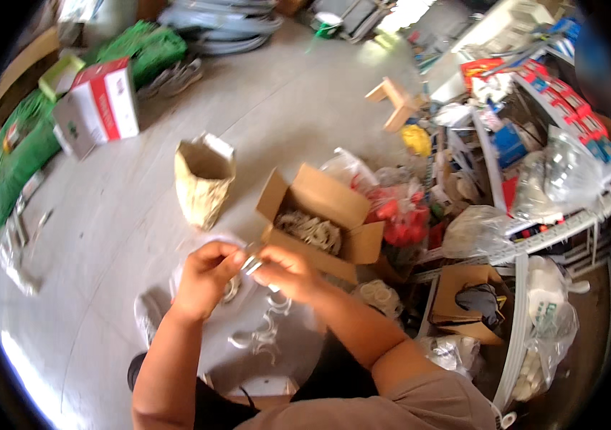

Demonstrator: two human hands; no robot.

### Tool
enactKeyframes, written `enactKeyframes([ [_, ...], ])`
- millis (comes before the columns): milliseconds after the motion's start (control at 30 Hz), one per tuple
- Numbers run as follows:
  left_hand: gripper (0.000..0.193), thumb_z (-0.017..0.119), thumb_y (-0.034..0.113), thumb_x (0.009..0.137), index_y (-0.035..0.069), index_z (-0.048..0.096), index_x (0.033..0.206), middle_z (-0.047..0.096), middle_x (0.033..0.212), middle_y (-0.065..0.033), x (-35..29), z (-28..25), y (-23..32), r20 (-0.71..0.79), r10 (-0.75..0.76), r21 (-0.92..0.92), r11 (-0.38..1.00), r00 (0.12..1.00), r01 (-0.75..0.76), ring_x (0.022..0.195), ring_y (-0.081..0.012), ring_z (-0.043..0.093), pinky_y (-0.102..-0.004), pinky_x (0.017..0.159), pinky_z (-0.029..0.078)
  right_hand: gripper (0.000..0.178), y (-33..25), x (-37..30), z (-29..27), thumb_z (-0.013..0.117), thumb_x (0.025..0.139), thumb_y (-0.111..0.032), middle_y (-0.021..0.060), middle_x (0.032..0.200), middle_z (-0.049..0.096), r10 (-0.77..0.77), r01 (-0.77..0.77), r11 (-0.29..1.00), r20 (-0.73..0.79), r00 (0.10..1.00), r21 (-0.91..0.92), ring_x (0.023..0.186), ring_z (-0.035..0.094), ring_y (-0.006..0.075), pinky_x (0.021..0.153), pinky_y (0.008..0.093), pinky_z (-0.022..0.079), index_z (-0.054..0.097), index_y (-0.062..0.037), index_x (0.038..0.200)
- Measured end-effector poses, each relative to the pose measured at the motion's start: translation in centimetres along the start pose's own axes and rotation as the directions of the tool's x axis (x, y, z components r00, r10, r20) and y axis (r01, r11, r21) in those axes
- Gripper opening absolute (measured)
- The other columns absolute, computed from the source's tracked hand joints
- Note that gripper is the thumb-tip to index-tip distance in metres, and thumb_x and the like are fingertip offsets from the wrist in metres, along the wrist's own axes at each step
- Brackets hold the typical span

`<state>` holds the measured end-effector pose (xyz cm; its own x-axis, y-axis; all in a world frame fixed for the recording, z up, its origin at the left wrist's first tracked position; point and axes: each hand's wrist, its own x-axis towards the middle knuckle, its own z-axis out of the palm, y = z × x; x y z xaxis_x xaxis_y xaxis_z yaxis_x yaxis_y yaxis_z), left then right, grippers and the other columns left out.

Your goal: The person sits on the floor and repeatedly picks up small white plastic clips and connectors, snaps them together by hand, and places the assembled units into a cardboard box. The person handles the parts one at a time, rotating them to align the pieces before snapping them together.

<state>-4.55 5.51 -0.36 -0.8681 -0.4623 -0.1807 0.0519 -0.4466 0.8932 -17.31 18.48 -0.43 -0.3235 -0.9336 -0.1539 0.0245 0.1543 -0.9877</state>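
Note:
My left hand (207,278) and my right hand (291,275) meet in front of me, fingers pinched on a small shiny clip-like piece (252,263). Its silvery-white edge shows between the fingertips; its exact kind is too small to make out. Several white curved clips (265,334) lie loose below my hands, between my legs. Partly hidden behind my left hand is a clear plastic bag (231,294) with pale ring-like pieces in it. Just beyond my right hand, an open cardboard box (328,188) holds a heap of pale pieces (309,231).
A tan paper sack (205,188) stands open ahead. Red plastic bags (400,215) sit beside the cardboard box. Cluttered metal shelving (520,236) lines my right side. A small wooden stool (394,104), a white-and-red carton (107,100) and green sacks (19,161) are farther off.

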Motion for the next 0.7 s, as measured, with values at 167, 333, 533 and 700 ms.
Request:
enactKeyframes([
  [167, 0.007, 0.055, 0.007, 0.085, 0.000, 0.057, 0.086, 0.057, 0.079, 0.0001, 0.3, 0.4, -0.4, -0.005, 0.053, -0.004, 0.999, 0.999, -0.053, 0.073, -0.0070, 0.050, -0.0204, 0.068, 0.041, 0.023, 0.4, 0.4, -0.1, 0.062, 0.081, -0.023, -0.0028, 0.067, 0.052, -0.016, 0.016, 1.000, -0.104, 0.994, 0.002, 0.062, 0.045, 0.0037, 0.053, 0.0205, 0.037, 0.057, -0.0016, 0.088],
  [333, 0.006, 0.052, 0.006, 0.086, 0.001, 0.054, 0.086, 0.056, 0.081, -0.0008, 0.2, 1.2, -1.4, -0.042, 0.206, 0.021, 0.978, 0.978, -0.205, 0.073, -0.0080, 0.050, -0.0220, 0.067, 0.042, 0.023, -0.3, 0.2, 0.3, 0.056, 0.085, -0.023, 0.0011, 0.071, 0.055, 0.181, -0.165, 0.879, 0.006, 0.983, 0.447, 0.062, 0.051, 0.0085, 0.061, 0.0222, 0.042, 0.055, -0.0006, 0.090],
  [533, 0.007, 0.055, -0.003, 0.077, 0.003, 0.053, 0.080, 0.056, 0.077, -0.0088, 0.3, 0.5, -2.2, 0.014, 0.524, 0.512, 0.727, 0.851, -0.457, 0.074, -0.0204, 0.054, -0.0299, 0.067, 0.043, 0.037, 2.5, 0.5, 0.3, 0.045, 0.087, -0.036, 0.0055, 0.064, 0.057, 0.217, -0.381, 0.433, 0.316, 0.924, 0.817, 0.059, 0.054, 0.0180, 0.074, 0.0389, 0.046, 0.056, -0.0014, 0.091],
  [700, 0.014, 0.058, -0.007, 0.073, 0.004, 0.055, 0.081, 0.056, 0.079, -0.0071, 0.0, 0.4, -1.4, 0.135, 0.611, 0.569, 0.597, 0.780, -0.566, 0.077, -0.0220, 0.053, -0.0299, 0.071, 0.042, 0.039, 2.0, 0.2, 0.2, 0.037, 0.090, -0.036, 0.0072, 0.060, 0.055, 0.102, -0.474, 0.306, 0.467, 0.878, 0.826, 0.059, 0.053, 0.0207, 0.074, 0.0410, 0.046, 0.056, -0.0024, 0.082],
])
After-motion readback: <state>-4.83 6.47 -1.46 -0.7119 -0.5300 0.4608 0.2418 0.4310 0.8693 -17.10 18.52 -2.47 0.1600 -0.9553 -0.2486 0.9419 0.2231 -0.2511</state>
